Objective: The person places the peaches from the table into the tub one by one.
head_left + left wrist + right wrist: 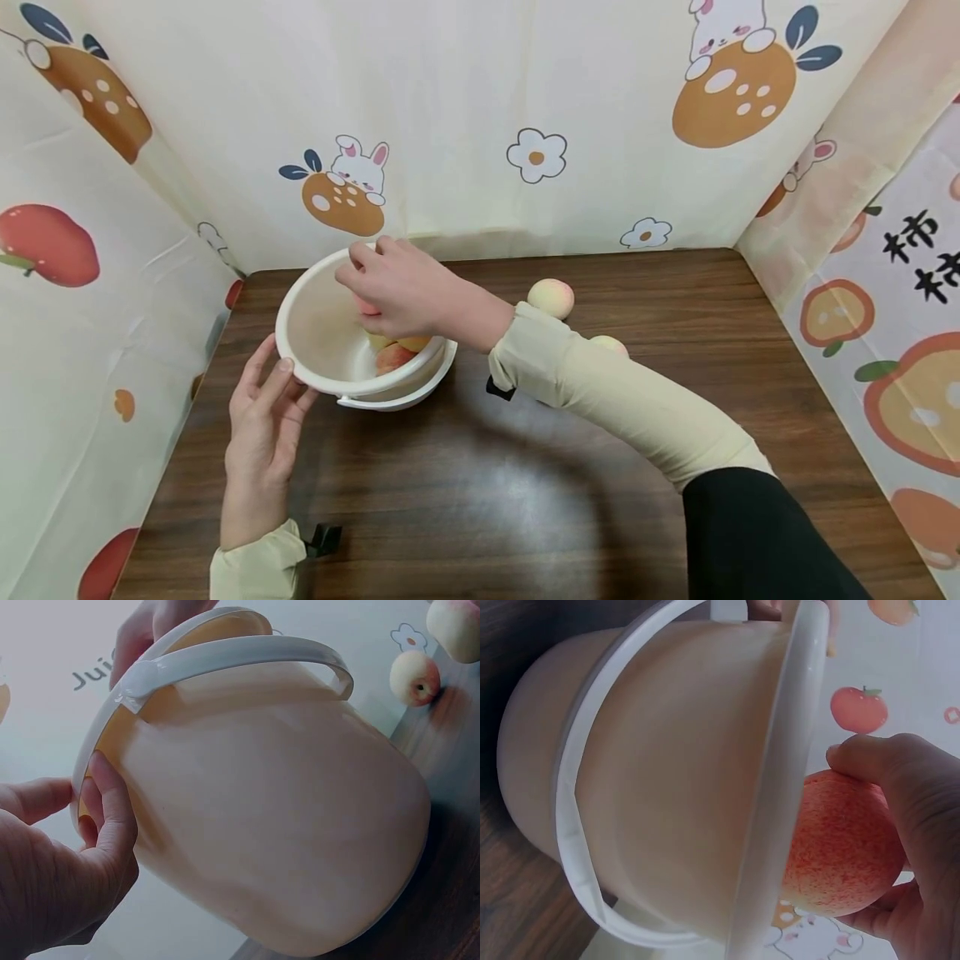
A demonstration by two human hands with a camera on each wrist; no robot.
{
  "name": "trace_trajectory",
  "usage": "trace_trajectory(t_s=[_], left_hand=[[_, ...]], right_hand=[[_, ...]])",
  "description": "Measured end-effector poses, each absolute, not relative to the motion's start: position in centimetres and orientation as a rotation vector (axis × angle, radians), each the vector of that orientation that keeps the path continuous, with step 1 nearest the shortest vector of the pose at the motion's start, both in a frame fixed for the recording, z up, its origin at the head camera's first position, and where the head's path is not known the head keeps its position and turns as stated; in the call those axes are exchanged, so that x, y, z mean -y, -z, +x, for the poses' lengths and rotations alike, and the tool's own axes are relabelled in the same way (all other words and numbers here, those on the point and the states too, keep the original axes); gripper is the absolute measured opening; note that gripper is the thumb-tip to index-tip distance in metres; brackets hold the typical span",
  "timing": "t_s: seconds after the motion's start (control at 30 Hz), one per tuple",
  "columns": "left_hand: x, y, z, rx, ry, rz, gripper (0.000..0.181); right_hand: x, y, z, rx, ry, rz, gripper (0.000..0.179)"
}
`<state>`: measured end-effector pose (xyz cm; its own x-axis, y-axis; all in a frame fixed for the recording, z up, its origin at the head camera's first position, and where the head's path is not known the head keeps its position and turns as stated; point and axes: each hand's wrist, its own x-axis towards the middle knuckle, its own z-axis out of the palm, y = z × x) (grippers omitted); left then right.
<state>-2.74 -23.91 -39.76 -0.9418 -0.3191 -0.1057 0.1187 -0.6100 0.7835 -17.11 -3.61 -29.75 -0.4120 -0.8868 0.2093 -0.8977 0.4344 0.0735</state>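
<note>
A white plastic bucket (315,321) stands on the table, its mouth facing up toward the head camera. Thumb and fingers of my left hand (261,433) pinch its rim from the left side, as the left wrist view also shows. At the mouth, my right hand (405,292) grips a reddish peach (844,844), mostly covered by the hand in the head view. Several fruits lie inside; one red and yellow peach (393,358) shows best, the rest being partly hidden under my right hand. The bucket's handle (247,656) hangs down along the outside.
On the wooden table (525,500), a pale peach (551,297) sits right of the bucket. Another peach (609,344) is partly hidden behind my right sleeve (622,392). Printed fabric (465,100) closes off the back and both sides.
</note>
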Motion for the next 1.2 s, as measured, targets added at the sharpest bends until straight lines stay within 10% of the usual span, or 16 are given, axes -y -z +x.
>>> trace_trajectory(t_s=[1.2], left_hand=[[24.1,39.7,-2.8,1.305,2.572,0.358,0.049]], right_hand=[[9.4,33.7,-18.3,2.762,-0.106,1.786,0.065]])
